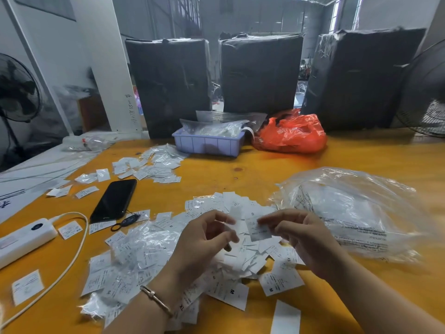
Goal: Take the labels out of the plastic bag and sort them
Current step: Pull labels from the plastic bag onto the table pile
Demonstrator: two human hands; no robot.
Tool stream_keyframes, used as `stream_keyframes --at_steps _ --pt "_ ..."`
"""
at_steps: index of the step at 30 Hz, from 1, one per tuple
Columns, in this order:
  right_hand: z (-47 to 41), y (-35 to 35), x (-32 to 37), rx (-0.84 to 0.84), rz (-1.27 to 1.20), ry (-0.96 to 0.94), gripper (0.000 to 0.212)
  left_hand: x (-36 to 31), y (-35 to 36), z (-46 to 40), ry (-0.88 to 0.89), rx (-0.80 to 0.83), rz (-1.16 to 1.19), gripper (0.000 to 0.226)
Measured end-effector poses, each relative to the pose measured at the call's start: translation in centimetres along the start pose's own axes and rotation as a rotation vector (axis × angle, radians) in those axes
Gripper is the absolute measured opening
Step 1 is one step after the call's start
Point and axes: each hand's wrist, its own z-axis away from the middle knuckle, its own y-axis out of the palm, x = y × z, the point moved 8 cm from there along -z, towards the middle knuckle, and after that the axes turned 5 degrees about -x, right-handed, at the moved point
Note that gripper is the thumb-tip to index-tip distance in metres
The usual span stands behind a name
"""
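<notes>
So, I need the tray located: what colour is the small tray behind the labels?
Pale lavender-blue tray, head view.

Three tall bundles wrapped in black plastic (168,85) stood along the far edge of an orange tabletop (265,169) in a grey warehouse hall, a white pillar (103,56) and black standing fan (16,92) at left, daylight entering a window (336,15) behind.

Orange table (265,169); white labels (231,261); black phone (113,201); lilac tray (207,144)
</notes>
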Motion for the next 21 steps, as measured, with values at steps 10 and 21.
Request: stream_keyframes --at_steps 10,21 --pt "0.8 2.0 1.2 0.066 0.172 -0.144 0.029 0.0 2.4 0.8 -0.080 0.286 -0.007 0.021" --pt "0.9 1.4 1.1 -0.074 0.109 -0.146 0.026 -0.2 2.0 0.5 -0.005 0.240 -0.076 0.027"
